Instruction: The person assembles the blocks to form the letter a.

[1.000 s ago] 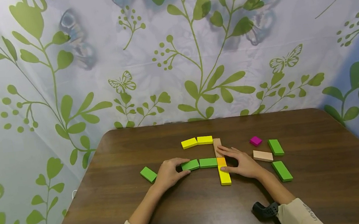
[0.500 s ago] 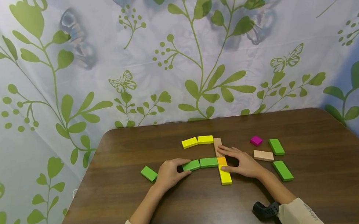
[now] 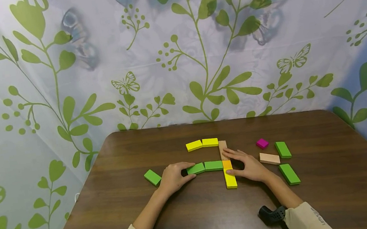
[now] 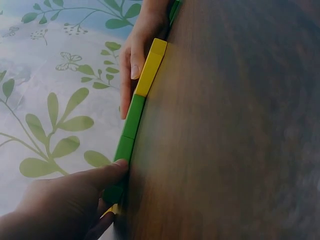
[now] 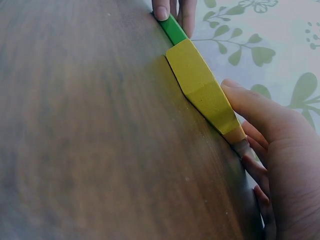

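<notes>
"Our left hand [image 3: 171, 177] is bent into a pinch, thumb on one side and fingers on the other, holding the end green block [image 3: 195, 169]."

"And our right hand [image 3: 248, 165]?"

"Spread, with a wide gap between thumb and fingers. Our thumb touches the near yellow block [image 3: 230, 181] and our fingertips reach the pale block [image 3: 222, 146]; we don't have either one in a grip."

"Where does the green one we're pinching sit?"

"Flat on the bench [image 3: 198, 211], at the left end of a short row. The middle green block [image 3: 213, 166] continues that row to the small orange block [image 3: 226, 164], which lies between the pale block and the near yellow block, in a line running away from us."

"Beyond that?"

"Two far yellow blocks [image 3: 210, 142] lie end to end, leading up to the far end of the pale block."

"And out to the sides?"

"We see a loose green block [image 3: 151, 177] just beside our left hand. Past our right lie a magenta block [image 3: 262, 143], another pale block [image 3: 269, 158] and two more green blocks [image 3: 289, 174]."
</notes>
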The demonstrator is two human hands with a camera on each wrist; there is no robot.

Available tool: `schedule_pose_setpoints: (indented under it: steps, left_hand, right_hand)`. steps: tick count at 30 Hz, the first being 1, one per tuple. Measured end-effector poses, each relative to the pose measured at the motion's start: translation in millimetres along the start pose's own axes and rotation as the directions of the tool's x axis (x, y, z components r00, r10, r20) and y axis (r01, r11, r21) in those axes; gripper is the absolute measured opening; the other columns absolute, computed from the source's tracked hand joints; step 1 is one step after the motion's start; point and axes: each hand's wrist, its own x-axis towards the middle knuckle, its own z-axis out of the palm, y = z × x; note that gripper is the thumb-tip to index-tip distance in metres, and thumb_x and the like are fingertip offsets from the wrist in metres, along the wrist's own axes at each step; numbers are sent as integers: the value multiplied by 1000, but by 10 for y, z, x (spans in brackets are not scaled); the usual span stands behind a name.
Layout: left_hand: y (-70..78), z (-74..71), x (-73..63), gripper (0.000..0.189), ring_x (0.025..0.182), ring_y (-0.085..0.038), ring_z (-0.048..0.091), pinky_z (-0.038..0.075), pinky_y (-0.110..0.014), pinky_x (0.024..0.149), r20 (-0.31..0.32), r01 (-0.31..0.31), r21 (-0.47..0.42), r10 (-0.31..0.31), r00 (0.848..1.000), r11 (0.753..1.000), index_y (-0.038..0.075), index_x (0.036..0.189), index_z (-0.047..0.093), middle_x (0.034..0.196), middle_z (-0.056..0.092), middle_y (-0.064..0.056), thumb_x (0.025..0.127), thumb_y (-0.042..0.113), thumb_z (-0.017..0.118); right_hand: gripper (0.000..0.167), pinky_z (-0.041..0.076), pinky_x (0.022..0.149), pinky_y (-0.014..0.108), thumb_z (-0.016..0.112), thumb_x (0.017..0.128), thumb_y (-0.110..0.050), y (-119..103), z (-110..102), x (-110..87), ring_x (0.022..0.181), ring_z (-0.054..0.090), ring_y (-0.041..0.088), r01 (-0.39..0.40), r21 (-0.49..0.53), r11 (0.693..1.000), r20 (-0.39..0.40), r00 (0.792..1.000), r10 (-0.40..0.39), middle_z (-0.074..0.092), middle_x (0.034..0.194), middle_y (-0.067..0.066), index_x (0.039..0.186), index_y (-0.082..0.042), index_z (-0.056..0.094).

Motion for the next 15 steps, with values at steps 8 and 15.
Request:
schedule_pose_setpoints:
  steps: [8, 15]
  left_hand:
    - [0, 2, 3, 39, 99, -14, 62, 51, -33, 82, -14, -15, -13, 14, 1000, 1000, 16, 114, 68, 107, 66, 4, 78, 31, 74]
    - [-13, 2, -1, 40, 99, -15, 62, 51, -34, 81, -5, -11, 2, 11, 1000, 1000, 16, 115, 68, 109, 66, 4, 78, 33, 73]
  right_hand:
    - [70, 16, 102, 64, 68, 81, -42, 1, -7, 1, 133, 20, 43, 3, 7, 1000, 1, 1000, -3, 31, 148, 1, 141, -18, 41]
    - [71, 16, 103, 62, 68, 81, -42, 19, 6, -1, 133, 19, 42, 11, 6, 1000, 2, 1000, -11, 30, 148, -1, 141, -18, 41]
